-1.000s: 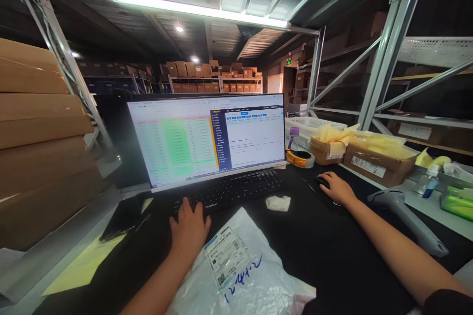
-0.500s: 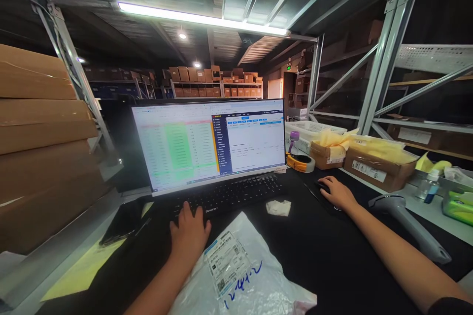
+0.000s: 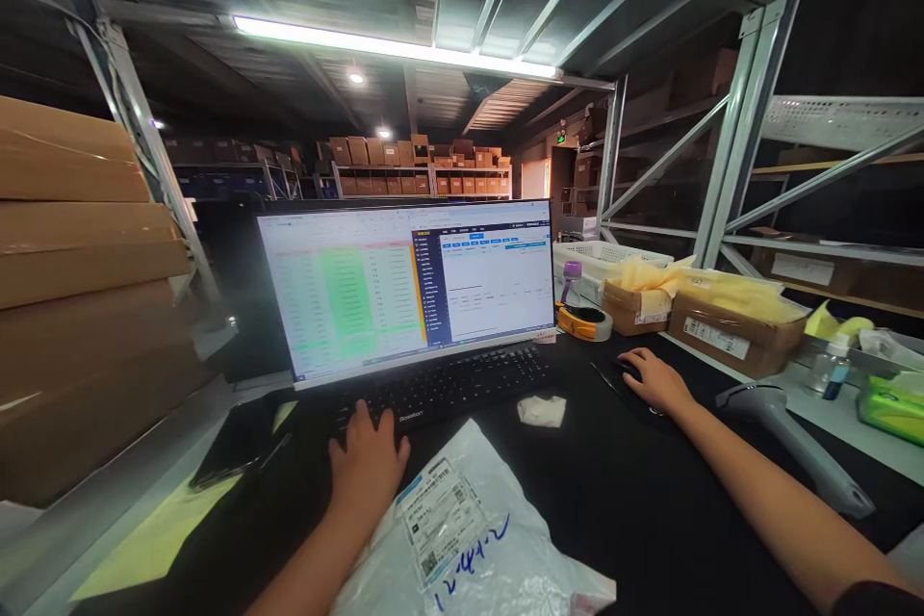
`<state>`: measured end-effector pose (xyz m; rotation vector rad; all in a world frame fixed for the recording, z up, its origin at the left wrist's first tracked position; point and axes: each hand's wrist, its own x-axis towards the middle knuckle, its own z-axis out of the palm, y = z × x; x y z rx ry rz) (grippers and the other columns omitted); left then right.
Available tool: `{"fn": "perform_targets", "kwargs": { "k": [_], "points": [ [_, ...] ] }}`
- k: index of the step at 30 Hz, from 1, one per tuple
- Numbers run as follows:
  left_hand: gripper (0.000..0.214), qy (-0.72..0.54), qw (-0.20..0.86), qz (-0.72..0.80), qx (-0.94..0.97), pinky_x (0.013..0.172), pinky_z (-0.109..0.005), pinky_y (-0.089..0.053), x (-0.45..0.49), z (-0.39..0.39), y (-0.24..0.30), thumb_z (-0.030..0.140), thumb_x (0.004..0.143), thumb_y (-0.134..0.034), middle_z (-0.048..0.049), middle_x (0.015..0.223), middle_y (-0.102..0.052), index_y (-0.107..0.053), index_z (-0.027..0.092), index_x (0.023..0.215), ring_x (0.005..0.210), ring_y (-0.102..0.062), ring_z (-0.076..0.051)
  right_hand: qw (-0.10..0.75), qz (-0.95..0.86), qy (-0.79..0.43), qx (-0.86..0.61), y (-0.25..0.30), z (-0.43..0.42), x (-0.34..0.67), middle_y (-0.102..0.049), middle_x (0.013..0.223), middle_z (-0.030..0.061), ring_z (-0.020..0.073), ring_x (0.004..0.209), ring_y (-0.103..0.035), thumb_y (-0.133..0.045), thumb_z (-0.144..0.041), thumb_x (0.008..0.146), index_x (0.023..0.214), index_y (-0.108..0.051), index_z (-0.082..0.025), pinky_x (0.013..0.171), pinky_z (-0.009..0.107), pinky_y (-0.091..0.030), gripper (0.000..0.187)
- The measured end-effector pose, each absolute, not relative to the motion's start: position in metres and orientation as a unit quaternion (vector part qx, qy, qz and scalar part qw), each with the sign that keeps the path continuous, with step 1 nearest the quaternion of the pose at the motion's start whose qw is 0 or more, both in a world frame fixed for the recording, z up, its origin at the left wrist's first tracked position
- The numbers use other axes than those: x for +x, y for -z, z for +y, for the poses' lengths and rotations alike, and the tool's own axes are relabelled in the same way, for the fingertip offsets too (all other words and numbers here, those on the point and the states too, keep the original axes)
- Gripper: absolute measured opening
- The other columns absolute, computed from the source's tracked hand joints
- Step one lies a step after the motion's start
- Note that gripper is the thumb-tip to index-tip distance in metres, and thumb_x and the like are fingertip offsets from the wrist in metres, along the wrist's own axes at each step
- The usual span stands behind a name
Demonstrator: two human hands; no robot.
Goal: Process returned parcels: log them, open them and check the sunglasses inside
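Observation:
My left hand (image 3: 368,457) lies with fingers spread at the lower left edge of the black keyboard (image 3: 469,377). Over a black computer mouse (image 3: 625,367), my right hand (image 3: 658,379) is curved, covering most of it. A white plastic mailing bag (image 3: 524,539), with a printed shipping label (image 3: 442,520) and blue handwriting, lies beside my left forearm. Behind the keyboard stands a monitor (image 3: 498,298) showing a green-marked table on the left and a web page on the right. A crumpled white scrap (image 3: 541,411) sits between my hands.
A grey barcode scanner (image 3: 801,448) lies right of my right forearm. Tape (image 3: 583,321), cardboard boxes with yellow envelopes (image 3: 736,332) and a spray bottle (image 3: 830,366) line the right side. Stacked cartons (image 3: 87,308), a dark phone (image 3: 238,443) and yellow paper (image 3: 155,544) are at left.
The view has shifted slightly. Both hands stay in place, the left at the keyboard and the right on the mouse; the mailing bag has not moved on the desk.

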<state>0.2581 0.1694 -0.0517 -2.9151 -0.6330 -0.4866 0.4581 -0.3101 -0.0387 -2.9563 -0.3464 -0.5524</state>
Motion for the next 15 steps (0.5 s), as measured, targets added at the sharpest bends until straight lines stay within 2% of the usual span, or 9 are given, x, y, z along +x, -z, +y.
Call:
{"fn": "perform_targets", "kwargs": {
  "k": [15],
  "points": [
    [0.047, 0.176, 0.064, -0.204, -0.961, 0.108, -0.061, -0.036, 0.2596, 0.1732, 0.0570, 0.032, 0.097, -0.042, -0.0286, 0.157, -0.030, -0.053, 0.014, 0.139, 0.141, -0.039, -0.038, 0.061, -0.119, 0.191, -0.972, 0.0379, -0.3086, 0.4563, -0.056, 0.135, 0.0078, 0.0227, 0.112, -0.063, -0.050, -0.035, 0.091, 0.129, -0.063, -0.027, 0.094, 0.033, -0.050, 0.041]
  ]
}}
